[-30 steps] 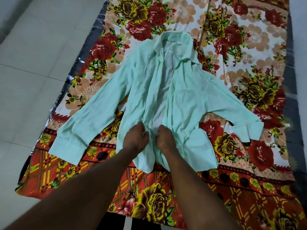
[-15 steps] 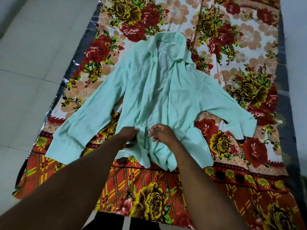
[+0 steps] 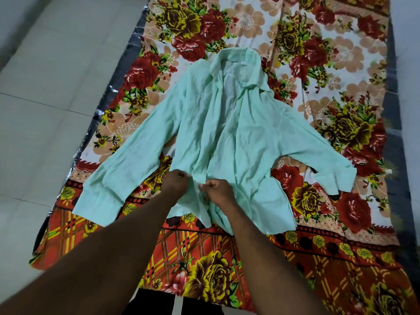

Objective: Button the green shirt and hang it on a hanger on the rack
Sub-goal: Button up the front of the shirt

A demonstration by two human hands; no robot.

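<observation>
The pale green shirt (image 3: 227, 123) lies face up on a flowered sheet, collar at the far end, sleeves spread to both sides. Its front edges meet along the middle and gape near the collar. My left hand (image 3: 176, 184) pinches the left front edge low on the shirt. My right hand (image 3: 219, 189) pinches the right front edge just beside it. Both hands sit close together near the hem; the buttons there are too small to make out. No hanger or rack is in view.
The flowered sheet (image 3: 329, 64) covers a mattress with a dark border (image 3: 127, 64). Pale floor tiles (image 3: 45, 110) lie to the left. A grey strip runs along the right edge.
Both hands have moved slightly up the shirt front from the hem and drawn the two front edges together. The gap along the middle of the shirt has narrowed.
</observation>
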